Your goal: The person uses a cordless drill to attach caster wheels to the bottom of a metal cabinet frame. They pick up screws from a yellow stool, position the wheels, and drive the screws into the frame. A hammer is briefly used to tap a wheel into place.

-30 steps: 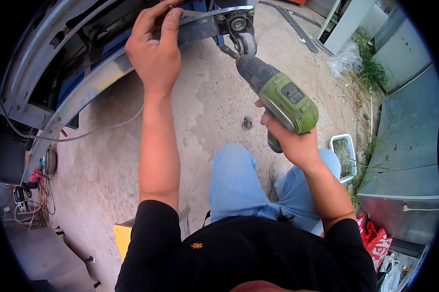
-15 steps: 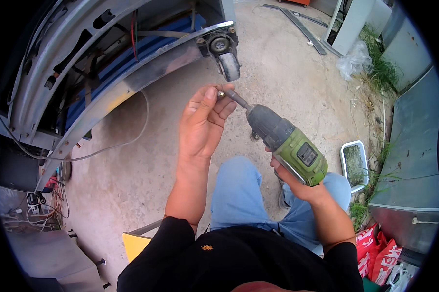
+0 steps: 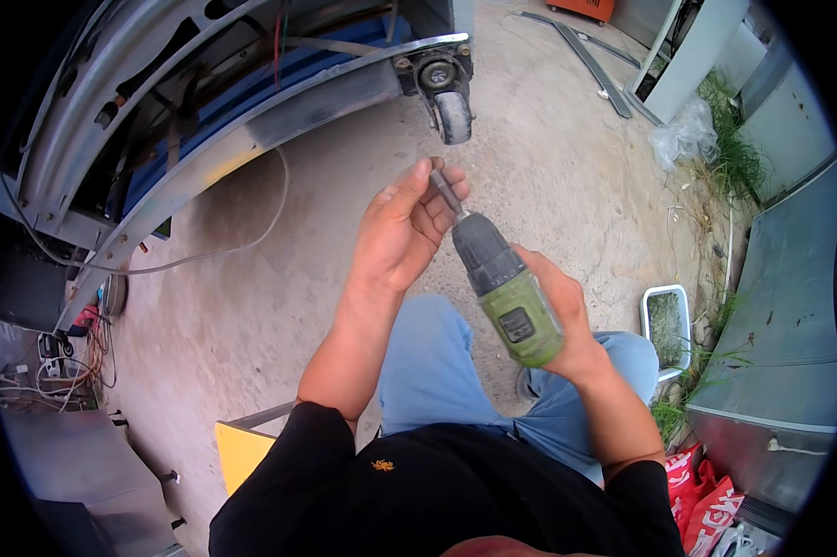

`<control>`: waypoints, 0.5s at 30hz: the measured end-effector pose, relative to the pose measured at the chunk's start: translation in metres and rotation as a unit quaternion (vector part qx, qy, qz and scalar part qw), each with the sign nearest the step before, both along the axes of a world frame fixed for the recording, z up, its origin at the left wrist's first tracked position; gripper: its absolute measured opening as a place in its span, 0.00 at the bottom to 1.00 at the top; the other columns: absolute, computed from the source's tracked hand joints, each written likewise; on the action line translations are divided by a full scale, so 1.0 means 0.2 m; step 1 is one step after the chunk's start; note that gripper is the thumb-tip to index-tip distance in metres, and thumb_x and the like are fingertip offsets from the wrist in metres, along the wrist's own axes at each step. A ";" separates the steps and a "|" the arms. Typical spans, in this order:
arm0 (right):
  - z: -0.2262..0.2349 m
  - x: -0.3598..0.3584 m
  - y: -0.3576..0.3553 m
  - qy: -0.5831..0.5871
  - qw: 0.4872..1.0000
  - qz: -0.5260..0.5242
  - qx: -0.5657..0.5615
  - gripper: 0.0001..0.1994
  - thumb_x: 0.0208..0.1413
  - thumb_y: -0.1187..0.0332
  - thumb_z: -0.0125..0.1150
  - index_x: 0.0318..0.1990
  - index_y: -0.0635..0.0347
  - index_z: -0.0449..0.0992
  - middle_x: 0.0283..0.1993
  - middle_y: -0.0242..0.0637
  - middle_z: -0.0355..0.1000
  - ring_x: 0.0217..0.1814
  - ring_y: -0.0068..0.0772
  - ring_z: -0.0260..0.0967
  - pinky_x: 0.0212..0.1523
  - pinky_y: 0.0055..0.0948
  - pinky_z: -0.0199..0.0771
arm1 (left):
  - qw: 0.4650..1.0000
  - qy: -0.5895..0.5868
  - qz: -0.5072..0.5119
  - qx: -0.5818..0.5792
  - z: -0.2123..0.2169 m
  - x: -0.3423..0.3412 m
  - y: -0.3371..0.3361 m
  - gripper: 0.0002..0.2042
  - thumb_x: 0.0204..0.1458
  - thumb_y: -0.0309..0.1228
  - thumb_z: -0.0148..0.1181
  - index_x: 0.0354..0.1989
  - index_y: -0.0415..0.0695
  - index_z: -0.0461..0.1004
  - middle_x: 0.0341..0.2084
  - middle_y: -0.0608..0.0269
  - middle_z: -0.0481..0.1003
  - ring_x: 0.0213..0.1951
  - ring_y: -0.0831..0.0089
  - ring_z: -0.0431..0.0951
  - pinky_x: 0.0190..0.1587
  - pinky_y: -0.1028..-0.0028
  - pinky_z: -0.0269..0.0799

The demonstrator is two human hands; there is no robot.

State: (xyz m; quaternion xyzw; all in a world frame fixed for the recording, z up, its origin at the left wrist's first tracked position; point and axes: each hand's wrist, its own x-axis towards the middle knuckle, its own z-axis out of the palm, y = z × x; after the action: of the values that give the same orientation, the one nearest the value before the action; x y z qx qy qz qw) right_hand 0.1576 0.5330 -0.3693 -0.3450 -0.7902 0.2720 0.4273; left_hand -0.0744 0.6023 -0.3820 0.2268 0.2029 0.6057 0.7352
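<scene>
My right hand [image 3: 567,320] is wrapped around the handle of a green and black cordless drill [image 3: 520,320]. The drill points up and slightly left, with a dark grey socket bit [image 3: 445,190] in its chuck. Curled around the socket's front end are the fingers of my left hand [image 3: 404,227], with the thumb beside the tip. The small metal fastener seen there earlier cannot be made out now. Just beyond the left fingertips is a caster wheel [image 3: 454,118] bolted to the corner of a metal frame [image 3: 325,102].
The tipped appliance fills the upper left, its grey cable [image 3: 251,243] looping across the floor. Tangled wires [image 3: 93,357] lie at left. A white tub [image 3: 686,320], plastic film [image 3: 686,139], grass and metal panels line the right. A yellow-topped stool [image 3: 235,455] stands near my left elbow.
My right hand has brought the drill leftward and turned it more upright. The socket end now lies deeper among my left fingers, and the brass-coloured fastener has gone out of sight.
</scene>
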 end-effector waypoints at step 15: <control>0.14 -0.35 0.08 0.054 0.990 -0.127 0.031 0.28 0.44 0.84 0.67 0.57 0.67 0.76 0.44 0.50 0.80 0.46 0.50 0.81 0.50 0.36 0.77 | 0.960 0.233 0.129 0.088 0.17 -0.08 0.28 0.12 0.71 0.35 0.57 0.44 0.38 0.80 0.34 0.65 0.80 0.35 0.77 0.80 0.38 0.75 0.77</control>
State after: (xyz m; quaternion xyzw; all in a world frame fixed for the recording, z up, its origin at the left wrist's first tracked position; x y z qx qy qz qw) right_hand 0.0873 0.5491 -0.3414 -0.4139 -0.7236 0.2095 0.5110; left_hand -0.0907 0.6573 -0.3481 0.3975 0.3424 0.6408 0.5604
